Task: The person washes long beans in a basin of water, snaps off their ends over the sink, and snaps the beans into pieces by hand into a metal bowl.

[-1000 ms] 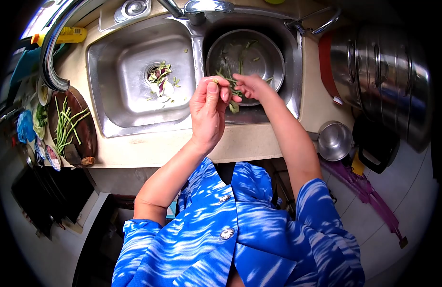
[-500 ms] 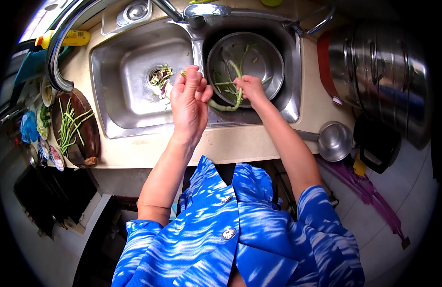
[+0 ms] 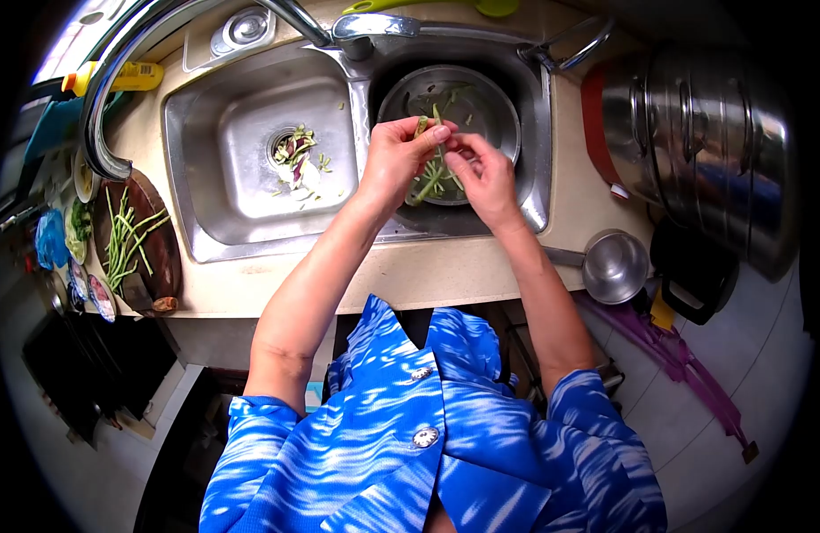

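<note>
Over the right basin (image 3: 536,133), at the near-left part of the metal bowl (image 3: 491,102), a long green bean (image 3: 438,114) lies between the two hands. The left hand (image 3: 394,160) has its grip closed on the bean from the left, thumb and fingers together. The right hand (image 3: 485,173) is at the bean's right side, fingers bent inward; whether its grip pinches the bean or only touches it, I cannot tell. The bean's long axis, where it shows between the fingertips, runs from near to far, its tip pointing away from the body, across the line joining the grips. Both hands are close to it, neither clearly nearer. Below, cut pieces (image 3: 435,184) lie in the bowl; scraps (image 3: 296,164) surround the left basin's drain.
</note>
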Demonstrator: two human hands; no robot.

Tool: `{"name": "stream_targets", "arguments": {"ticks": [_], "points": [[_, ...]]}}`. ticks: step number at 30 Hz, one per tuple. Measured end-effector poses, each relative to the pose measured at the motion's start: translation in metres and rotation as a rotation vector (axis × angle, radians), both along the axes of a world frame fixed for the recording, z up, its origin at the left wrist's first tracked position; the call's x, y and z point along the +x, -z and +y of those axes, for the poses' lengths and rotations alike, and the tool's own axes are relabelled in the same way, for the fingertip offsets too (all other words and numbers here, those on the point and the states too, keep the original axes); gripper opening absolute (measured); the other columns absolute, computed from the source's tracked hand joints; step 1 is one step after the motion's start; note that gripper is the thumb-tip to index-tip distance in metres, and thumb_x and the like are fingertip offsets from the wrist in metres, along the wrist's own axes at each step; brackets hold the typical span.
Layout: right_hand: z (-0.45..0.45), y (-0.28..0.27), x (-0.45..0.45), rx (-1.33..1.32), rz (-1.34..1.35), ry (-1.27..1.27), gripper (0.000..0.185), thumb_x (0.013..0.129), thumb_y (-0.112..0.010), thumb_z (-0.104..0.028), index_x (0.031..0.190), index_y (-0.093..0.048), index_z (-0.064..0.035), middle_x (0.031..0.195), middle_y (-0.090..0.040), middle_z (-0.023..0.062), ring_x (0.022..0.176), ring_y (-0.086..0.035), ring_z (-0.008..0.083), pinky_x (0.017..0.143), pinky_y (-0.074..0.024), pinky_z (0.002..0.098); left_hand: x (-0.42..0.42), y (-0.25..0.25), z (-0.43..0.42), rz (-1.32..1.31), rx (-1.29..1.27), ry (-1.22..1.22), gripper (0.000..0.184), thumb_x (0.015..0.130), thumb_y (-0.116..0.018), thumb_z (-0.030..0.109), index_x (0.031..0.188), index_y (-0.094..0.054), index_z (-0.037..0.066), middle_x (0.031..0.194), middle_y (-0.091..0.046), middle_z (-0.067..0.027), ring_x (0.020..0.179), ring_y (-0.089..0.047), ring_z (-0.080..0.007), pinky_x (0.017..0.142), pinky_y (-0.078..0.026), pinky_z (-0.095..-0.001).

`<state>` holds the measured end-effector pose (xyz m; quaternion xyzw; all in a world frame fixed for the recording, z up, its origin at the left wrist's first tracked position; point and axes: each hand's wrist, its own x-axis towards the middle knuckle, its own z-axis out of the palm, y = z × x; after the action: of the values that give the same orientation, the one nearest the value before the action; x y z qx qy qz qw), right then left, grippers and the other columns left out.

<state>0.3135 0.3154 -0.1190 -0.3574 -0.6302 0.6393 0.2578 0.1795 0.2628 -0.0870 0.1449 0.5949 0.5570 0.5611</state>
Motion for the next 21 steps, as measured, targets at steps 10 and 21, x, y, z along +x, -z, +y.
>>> {"name": "stream_targets", "arguments": {"ticks": [10,21], "points": [[0.005,-0.036,0.012,0.457,-0.110,-0.268,0.024,0.086,-0.054,-0.018,0.070,-0.050,-0.0011,0.063,-0.056,0.0132,0.058,-0.056,0.0305,0.051,-0.0418,0.0351,-0.004,-0.041,-0.024,0.604,-0.142,0.619,0.025,0.080,-0.062,0.017,0.065,-0.060,-0.003,0.049,-0.047,-0.0092,0.046,-0.042,-0.0108,0.047,-0.037,-0.0289],[-0.040,-0.034,-0.012,-0.929,0.251,0.183,0.029,0.086,-0.049,-0.011,0.058,-0.046,-0.0061,0.053,-0.041,-0.0023,0.046,-0.033,0.0041,0.041,-0.0285,0.0225,0.007,-0.040,-0.047,1.018,0.128,0.426,0.013,0.068,-0.059,-0.008,0.081,-0.062,-0.005,0.069,-0.060,-0.0148,0.061,-0.060,-0.0229,0.056,-0.046,-0.0292]]}}
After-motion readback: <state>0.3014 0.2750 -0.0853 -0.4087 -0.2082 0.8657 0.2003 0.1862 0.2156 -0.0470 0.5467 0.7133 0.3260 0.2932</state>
